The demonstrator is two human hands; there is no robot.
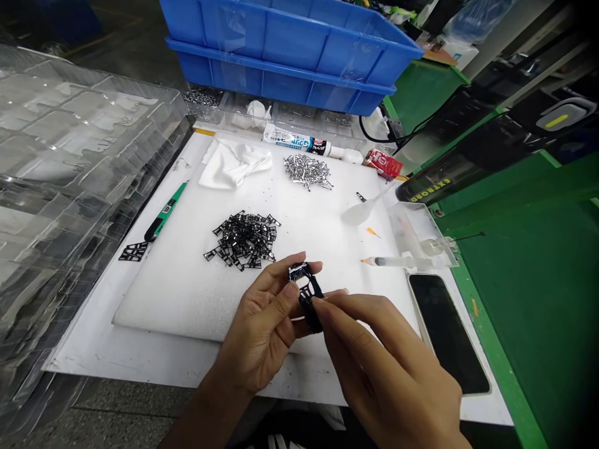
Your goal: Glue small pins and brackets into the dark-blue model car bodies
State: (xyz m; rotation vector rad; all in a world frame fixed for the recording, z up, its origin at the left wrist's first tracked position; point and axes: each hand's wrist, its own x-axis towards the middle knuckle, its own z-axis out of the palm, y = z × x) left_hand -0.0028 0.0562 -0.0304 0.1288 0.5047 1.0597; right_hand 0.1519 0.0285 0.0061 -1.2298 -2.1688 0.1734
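Note:
My left hand [266,318] grips a glossy black frame-like part [314,285] with an opening through it, above the near edge of a white foam sheet [187,299]. My right hand [384,355] pinches at the lower part of that frame, thumb and forefinger together; a small black slotted piece [306,293] shows at their tips. Whether that piece is seated in the frame or only held against it, I cannot tell. Left of my hands lies a heap of small black slotted pieces [246,238]. Farther back is a pile of small silvery metal parts [307,171].
A green cutter [166,211] and white cloth [234,163] lie left. A glue tube [294,140] and red packet [382,163] are behind. On the right are a syringe [388,261], phone [448,333] and clear box [412,224]. Blue bins [290,56] and clear trays [88,131] surround.

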